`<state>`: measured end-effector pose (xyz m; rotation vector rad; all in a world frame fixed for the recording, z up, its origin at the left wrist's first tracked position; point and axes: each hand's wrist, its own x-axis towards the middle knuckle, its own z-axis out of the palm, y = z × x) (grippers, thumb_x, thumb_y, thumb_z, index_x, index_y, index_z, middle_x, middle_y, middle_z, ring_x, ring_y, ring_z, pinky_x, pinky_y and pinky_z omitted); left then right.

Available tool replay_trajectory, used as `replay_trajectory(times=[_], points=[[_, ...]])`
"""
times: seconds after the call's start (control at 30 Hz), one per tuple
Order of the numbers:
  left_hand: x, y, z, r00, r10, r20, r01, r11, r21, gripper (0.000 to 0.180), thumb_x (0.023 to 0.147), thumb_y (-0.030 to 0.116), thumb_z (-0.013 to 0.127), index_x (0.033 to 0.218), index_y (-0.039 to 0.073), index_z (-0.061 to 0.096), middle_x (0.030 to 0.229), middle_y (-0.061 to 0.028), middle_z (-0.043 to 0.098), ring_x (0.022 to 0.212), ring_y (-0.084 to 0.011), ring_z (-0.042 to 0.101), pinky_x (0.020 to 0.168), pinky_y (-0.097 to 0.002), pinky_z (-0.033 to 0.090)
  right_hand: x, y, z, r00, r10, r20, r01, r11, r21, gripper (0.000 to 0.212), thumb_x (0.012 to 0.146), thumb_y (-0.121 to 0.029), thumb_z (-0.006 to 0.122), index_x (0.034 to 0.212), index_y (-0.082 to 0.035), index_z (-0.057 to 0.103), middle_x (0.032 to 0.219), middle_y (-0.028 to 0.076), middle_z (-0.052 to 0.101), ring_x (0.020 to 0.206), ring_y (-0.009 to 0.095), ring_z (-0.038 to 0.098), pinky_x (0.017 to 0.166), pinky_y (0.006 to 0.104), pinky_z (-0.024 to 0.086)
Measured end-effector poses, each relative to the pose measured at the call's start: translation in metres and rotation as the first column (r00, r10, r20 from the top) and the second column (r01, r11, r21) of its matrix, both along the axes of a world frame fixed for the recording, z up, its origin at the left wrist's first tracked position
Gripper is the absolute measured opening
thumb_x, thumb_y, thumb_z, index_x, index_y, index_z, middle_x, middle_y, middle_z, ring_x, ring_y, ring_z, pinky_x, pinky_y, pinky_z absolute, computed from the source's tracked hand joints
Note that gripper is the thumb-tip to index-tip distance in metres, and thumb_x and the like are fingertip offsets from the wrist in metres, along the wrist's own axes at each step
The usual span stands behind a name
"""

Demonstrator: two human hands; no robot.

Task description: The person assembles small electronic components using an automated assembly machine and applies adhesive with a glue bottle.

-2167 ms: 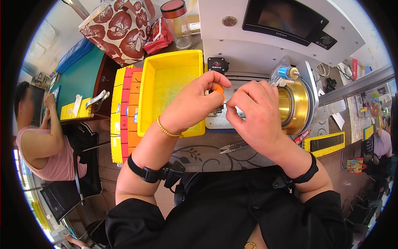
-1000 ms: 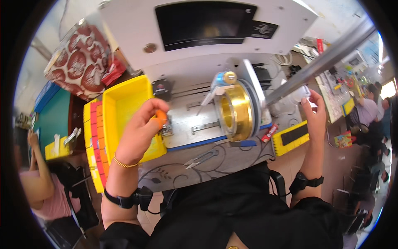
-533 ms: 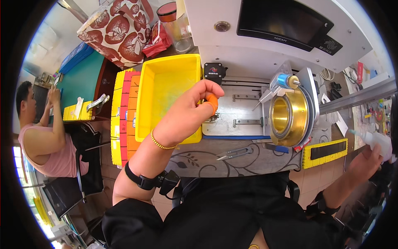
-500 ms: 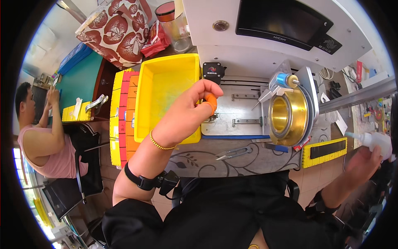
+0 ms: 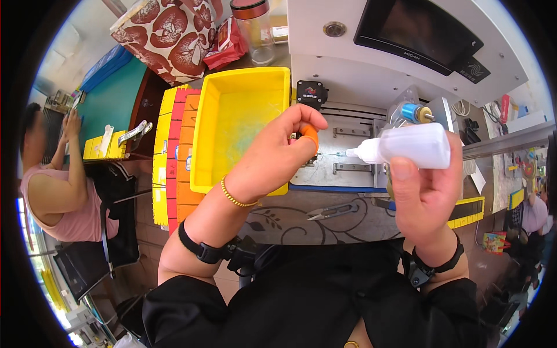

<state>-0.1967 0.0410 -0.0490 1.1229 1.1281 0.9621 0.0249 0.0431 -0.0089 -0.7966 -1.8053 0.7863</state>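
My right hand grips a white plastic squeeze bottle. The bottle lies nearly level, its narrow nozzle pointing left over the metal plate of a white machine. At the plate's left end is my left hand, fingers curled into a pinch, with an orange finger cot on one finger. What those fingertips hold, if anything, is hidden. Beneath the left wrist stands a yellow plastic bin. A pair of grey snips rests on the patterned table in front of the machine.
The machine carries a dark screen and a blue-and-brass cylinder. Behind the bin are a glass jar and a patterned bag. Orange, red and yellow strips stand left of the bin. Another person sits at far left.
My right hand has brought the squeeze bottle in from the far right to above the machine plate. My left hand keeps its pinch near the plate; the view has shifted slightly.
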Motion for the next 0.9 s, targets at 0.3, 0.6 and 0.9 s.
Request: replay_trajectory(times=[0.3,0.6,0.9], points=[[0.0002,0.001,-0.0047,0.999,0.04,0.012,-0.04,0.999,0.023,0.025,0.082,0.003,0.051,0.107,0.004,0.055,0.085,0.0013,0.052,0.069,-0.0041,0.042,0.063,-0.0205,0.038,-0.005,0.0071,-0.0056,0.996,-0.023,0.083,0.012,0.991,0.135,0.039,0.085,-0.011,0.073,0.113,0.003,0.051,0.099,0.012,0.064,0.088,0.018,0.066,0.077,0.0278,0.051],[0.0002,0.001,-0.004,0.999,0.039,0.001,-0.039,0.998,0.04,0.025,0.081,0.003,0.052,0.106,0.003,0.055,0.084,0.0014,0.052,0.069,-0.0041,0.042,0.064,-0.0204,0.039,-0.007,0.0091,-0.0064,0.994,-0.006,0.113,-0.014,0.984,0.179,0.04,0.085,-0.012,0.073,0.114,0.003,0.051,0.099,0.012,0.066,0.086,0.019,0.067,0.076,0.0282,0.052],[-0.0001,-0.0003,-0.0006,1.0,0.003,-0.019,-0.003,1.0,0.008,0.026,0.083,0.005,0.047,0.108,0.005,0.053,0.09,0.002,0.05,0.082,-0.0052,0.044,0.075,-0.0191,0.036,-0.0076,0.0074,-0.0062,0.995,-0.008,0.101,-0.007,0.989,0.148,0.04,0.085,-0.013,0.073,0.114,0.003,0.051,0.097,0.012,0.066,0.085,0.019,0.068,0.075,0.0283,0.052]])
